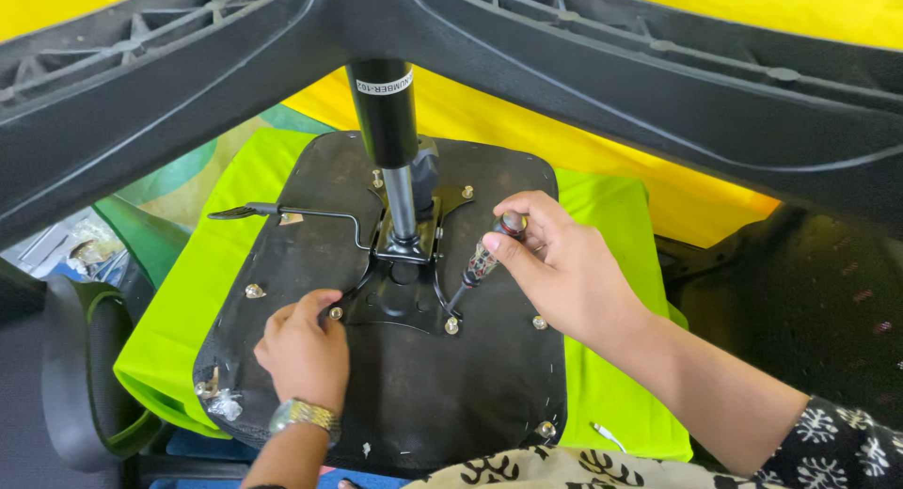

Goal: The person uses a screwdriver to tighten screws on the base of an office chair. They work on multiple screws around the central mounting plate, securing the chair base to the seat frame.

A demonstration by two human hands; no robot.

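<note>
Clearly the right hand (pixel 555 263) grips a screwdriver (pixel 482 263) at frame centre, fingers wrapped tight round its patterned handle, the tip at a bolt (pixel 451 326) on the black mounting plate (pixel 400 296). The left hand (pixel 303 348) pinches a second bolt (pixel 335 312) at the plate's lower left corner, fingertips narrow. A slanted shaft could likely skip off the bolt head and gouge the upturned seat underside (pixel 414 395) or jab the left fingers. No container shows; loose crumpled plastic (pixel 224 404) lies at lower left.
</note>
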